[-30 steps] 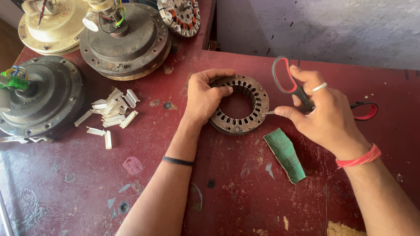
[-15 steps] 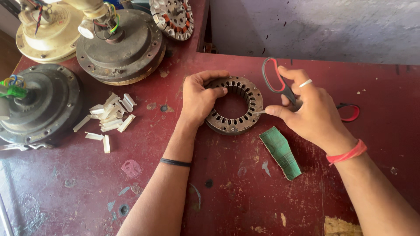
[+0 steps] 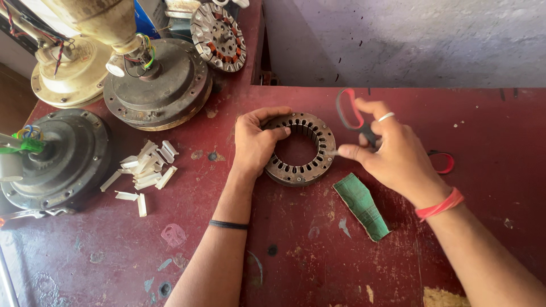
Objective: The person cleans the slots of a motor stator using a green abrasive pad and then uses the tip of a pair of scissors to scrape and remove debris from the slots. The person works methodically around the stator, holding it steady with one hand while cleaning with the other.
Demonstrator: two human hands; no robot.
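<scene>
Holding the stator ring (image 3: 300, 149) flat on the red table (image 3: 318, 261), the left hand (image 3: 254, 143) wraps its near-left rim, thumb over the top edge and fingers curled into the bore. The right hand (image 3: 392, 153) pinches a small pale slip against the ring's right rim between thumb and forefinger, while red-handled scissors (image 3: 352, 116) hang from the same hand's fingers.

To do this well, I judge the ring should stay pinned so it cannot turn, and the slip should go in square to one slot, pushed evenly without creasing. The scissors look awkward there; keeping their tips away from the ring would help.

A green sheet (image 3: 363, 206) lies just beside the ring, under the right wrist. White strips (image 3: 145, 170) sit in a loose heap to the left, near three motor housings (image 3: 156, 85).

Hard to make out: the slip itself is tiny and mostly covered by fingertips, so I cannot tell whether it is in a slot. The scissor blades are hidden behind the hand. The housings at left and top are cut off by the frame.
</scene>
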